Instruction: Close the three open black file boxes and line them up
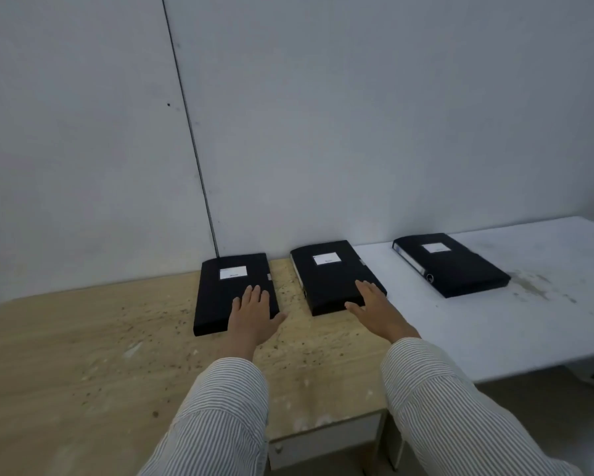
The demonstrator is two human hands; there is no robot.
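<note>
Both flat, spread hands, left hand (252,312) and right hand (378,309), are laid on two closed black rectangular file boxes, left box (233,292) and middle box (333,274), whose long axes are pointed toward the wall.

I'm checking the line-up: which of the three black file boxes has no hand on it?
The right box, lying alone on the white table. The left hand rests on the left box, the right hand on the middle box.

We face a plain pale grey wall (357,115) split by a thin dark vertical seam (189,132). Below it, a speckled light wooden tabletop (82,355) butts against a white table (529,321) on our right, with a white drawer front (323,441) under the wooden edge. The light is dim and even.
</note>
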